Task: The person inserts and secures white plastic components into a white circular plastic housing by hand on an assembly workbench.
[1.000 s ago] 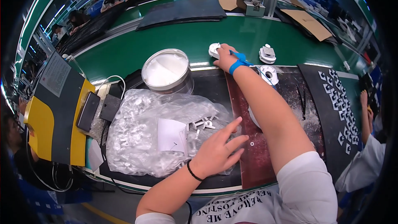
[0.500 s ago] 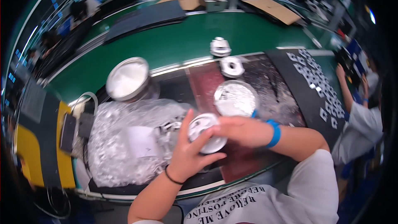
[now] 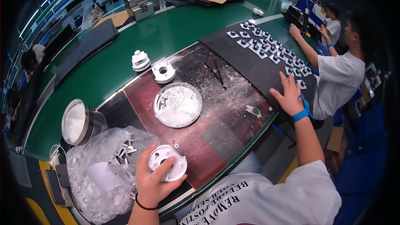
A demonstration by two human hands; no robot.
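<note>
The left hand grips a white round housing, one finger laid across its face toward the central opening, other digits around its left and near edges. The right hand is open with its fingers spread and nothing visible in it; whether it touches anything cannot be told.

The housing is at the near edge of the bench, just right of a clear plastic bag with small white pieces by its mouth. The right hand is close to the near end of a black mat, where small white plates with dark centres lie in loose rows.

Between the hands and farther back, a shallow round dish rests on a dark red board. Just beyond it sits a second white housing. A dark slender tool lies to its right.

As a judgement, the left hand does best holding the housing level and by its rim, with the finger clear of the opening so its features are exposed. If the right hand is to lift a plate, a light fingertip pinch on one at the outside of the rows should avoid disturbing its neighbours.
</note>
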